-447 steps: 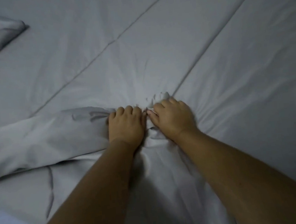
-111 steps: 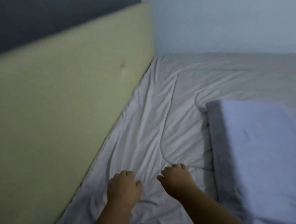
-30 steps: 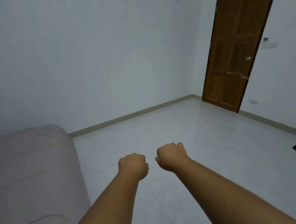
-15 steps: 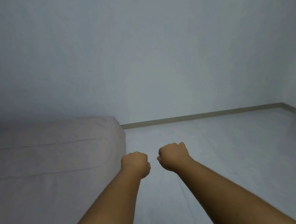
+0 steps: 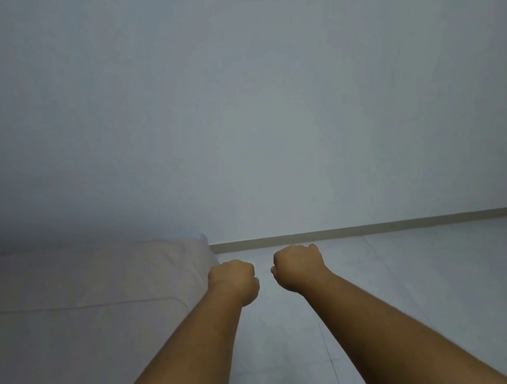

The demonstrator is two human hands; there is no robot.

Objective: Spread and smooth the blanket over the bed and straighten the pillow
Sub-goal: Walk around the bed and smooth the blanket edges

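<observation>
Head cam: left hand (image 5: 234, 282) & right hand (image 5: 298, 266) both hovering clenched, gripping nothing — side by side over pale tiled floor (image 5: 410, 285), just beside smooth grey-blanketed bed (image 5: 87, 316).

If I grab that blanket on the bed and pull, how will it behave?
The blanket probably acts floppy: it rounds softly over the bed corner. Its stitched seam lines suggest quilting, so likely some bulk. It would likely slide and bunch rather than hold shape.
</observation>
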